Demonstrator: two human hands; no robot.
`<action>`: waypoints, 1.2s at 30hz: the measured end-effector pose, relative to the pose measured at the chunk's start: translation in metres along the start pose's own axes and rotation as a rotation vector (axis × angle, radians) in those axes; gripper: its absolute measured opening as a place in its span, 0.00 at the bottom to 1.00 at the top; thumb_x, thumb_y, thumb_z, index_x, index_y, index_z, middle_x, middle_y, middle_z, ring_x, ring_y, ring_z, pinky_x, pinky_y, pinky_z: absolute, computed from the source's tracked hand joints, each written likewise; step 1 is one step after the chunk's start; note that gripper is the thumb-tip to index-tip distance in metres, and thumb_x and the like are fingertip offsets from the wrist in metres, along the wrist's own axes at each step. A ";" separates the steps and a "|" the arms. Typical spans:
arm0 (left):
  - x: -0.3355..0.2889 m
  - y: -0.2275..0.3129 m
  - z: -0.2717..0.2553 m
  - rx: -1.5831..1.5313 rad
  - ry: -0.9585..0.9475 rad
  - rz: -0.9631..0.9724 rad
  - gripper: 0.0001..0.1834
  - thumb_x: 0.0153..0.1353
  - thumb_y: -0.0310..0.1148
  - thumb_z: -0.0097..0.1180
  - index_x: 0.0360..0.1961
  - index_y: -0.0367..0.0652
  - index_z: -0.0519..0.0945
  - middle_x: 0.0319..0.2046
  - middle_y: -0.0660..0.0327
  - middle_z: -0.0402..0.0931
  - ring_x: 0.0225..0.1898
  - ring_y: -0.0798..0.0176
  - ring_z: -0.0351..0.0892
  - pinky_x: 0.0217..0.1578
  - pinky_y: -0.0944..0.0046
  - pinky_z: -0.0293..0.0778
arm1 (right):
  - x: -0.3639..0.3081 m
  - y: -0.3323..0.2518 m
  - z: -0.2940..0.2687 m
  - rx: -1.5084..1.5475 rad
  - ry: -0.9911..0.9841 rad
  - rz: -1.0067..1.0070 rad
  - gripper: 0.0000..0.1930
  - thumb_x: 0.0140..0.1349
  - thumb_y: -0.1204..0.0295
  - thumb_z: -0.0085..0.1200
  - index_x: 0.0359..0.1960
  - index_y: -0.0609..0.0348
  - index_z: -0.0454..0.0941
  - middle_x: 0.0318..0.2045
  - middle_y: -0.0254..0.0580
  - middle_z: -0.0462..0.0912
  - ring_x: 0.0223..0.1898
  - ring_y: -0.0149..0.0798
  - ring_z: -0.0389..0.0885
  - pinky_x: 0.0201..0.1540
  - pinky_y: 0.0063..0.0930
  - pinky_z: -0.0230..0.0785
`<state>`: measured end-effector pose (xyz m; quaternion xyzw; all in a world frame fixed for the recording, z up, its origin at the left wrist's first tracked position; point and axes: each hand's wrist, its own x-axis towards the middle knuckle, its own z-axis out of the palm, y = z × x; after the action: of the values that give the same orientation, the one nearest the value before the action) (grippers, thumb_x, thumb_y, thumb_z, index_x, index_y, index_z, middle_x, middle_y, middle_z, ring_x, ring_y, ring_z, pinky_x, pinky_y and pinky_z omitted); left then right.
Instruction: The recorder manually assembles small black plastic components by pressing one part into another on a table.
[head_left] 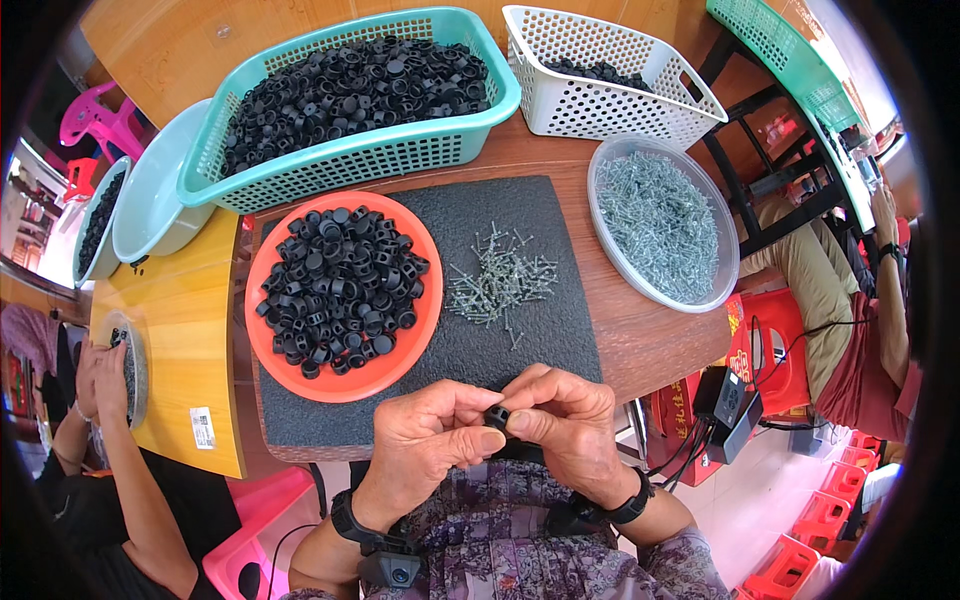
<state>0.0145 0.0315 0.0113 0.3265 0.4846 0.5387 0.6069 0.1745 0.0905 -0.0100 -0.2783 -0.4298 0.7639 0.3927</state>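
Close to my body, in front of the mat's near edge, both hands meet at a small round black plastic part (496, 416). My left hand (430, 432) pinches it from the left between thumb and fingers. From the other side, the thumb and fingers of my right hand (566, 428) close on the same part; whether they also hold a screw is hidden. Beyond my left hand, an orange-red bowl (258, 352) is heaped with similar black parts (345, 280). A loose pile of screws (500, 278) lies beside it on the dark grey mat (545, 350).
A clear round tub (733, 262) full of screws stands right. At the back are a teal basket (350, 160) of black parts and a white basket (600, 112). A co-worker's hands (100, 380) work over a tray at left. Black adapters with cables (722, 400) are right.
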 end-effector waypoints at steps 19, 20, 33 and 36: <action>0.002 -0.005 0.006 0.366 0.031 0.183 0.16 0.53 0.33 0.64 0.40 0.35 0.76 0.25 0.64 0.74 0.24 0.76 0.72 0.23 0.77 0.70 | 0.005 -0.012 -0.001 -0.606 -0.037 -0.306 0.05 0.51 0.83 0.58 0.29 0.63 0.77 0.27 0.39 0.77 0.29 0.32 0.74 0.29 0.23 0.66; 0.002 -0.004 0.007 0.310 0.023 0.139 0.15 0.54 0.32 0.63 0.40 0.36 0.75 0.26 0.64 0.75 0.25 0.75 0.73 0.25 0.76 0.71 | 0.004 -0.012 -0.001 -0.605 -0.035 -0.307 0.05 0.51 0.83 0.58 0.29 0.63 0.77 0.27 0.39 0.77 0.29 0.32 0.74 0.29 0.23 0.66; 0.003 -0.010 0.002 0.201 -0.017 0.156 0.18 0.56 0.37 0.61 0.40 0.35 0.73 0.27 0.64 0.75 0.27 0.76 0.74 0.27 0.76 0.73 | -0.002 -0.012 0.003 -0.721 -0.075 -0.439 0.12 0.50 0.83 0.60 0.37 0.63 0.75 0.30 0.41 0.78 0.28 0.33 0.74 0.27 0.23 0.66; 0.001 -0.008 0.004 0.155 -0.018 0.121 0.18 0.55 0.38 0.61 0.39 0.35 0.73 0.27 0.65 0.75 0.27 0.77 0.74 0.26 0.76 0.72 | -0.001 -0.012 0.003 -0.754 -0.076 -0.513 0.13 0.48 0.83 0.61 0.37 0.64 0.75 0.29 0.42 0.79 0.27 0.35 0.75 0.26 0.24 0.66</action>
<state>0.0209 0.0313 0.0053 0.4058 0.4988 0.5325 0.5504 0.1767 0.0924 0.0024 -0.2580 -0.7470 0.4419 0.4244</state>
